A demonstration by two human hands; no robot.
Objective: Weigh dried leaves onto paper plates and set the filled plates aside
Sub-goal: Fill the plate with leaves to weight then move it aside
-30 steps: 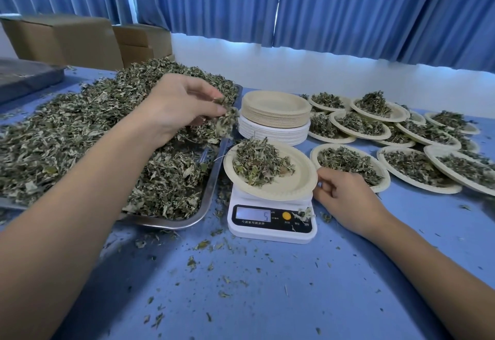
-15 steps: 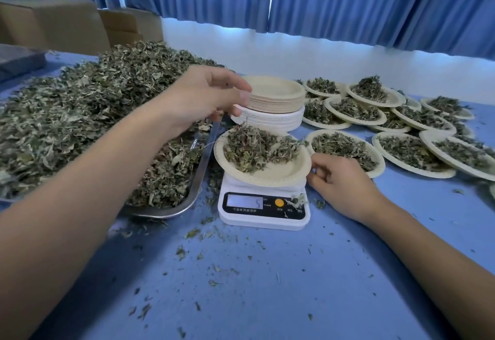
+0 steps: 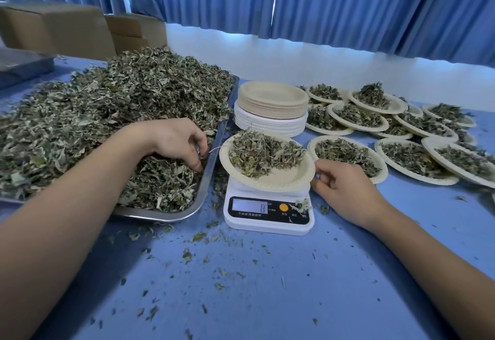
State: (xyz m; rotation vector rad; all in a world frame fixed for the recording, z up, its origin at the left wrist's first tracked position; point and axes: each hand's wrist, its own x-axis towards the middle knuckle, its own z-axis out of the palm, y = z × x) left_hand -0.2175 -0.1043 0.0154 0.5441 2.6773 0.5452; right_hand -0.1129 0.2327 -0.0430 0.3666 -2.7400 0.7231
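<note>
**Left hand** [image 3: 179, 141]: fingers curled downward, tips buried in the loose grey-green dried leaves [image 3: 107, 125]. It appears to be closing on a small pinch, though the thumb is hidden.

**Supply:** the leaves are heaped in a shallow stainless-steel tray [image 3: 206, 179]. The hand works at the tray's right edge, just inside the rim.

**Item being weighed:** a round beige paper plate [image 3: 284, 179] carrying a mound of leaves [image 3: 262, 152]. It sits on a white digital kitchen scale with a black front panel [image 3: 267, 221]. The plate is just right of the left hand, with only the tray rim between them. Being round, it has no long axis to line up with. The display [image 3: 250, 205] seems to show a single digit.

**Right hand** [image 3: 345, 187]: low on the blue tabletop [image 3: 267, 286], fingers curled against the plate's right rim. Whether it pinches the rim or only touches it cannot be told.

**Judgement:** a top-up pinch needs only a short move rightward by the left hand. Lifting the plate off falls to the right hand, which is already at the rim.

**Set-aside area:** many filled beige paper plates [image 3: 348, 157] overlap in rows to the right of the scale, nearest the right hand.

**Spare stock:** a stack of empty paper plates [image 3: 273, 101], tan over white, stands behind the scale.

**Debris:** leaf crumbs lie scattered on the tabletop in front of the tray and scale.
</note>
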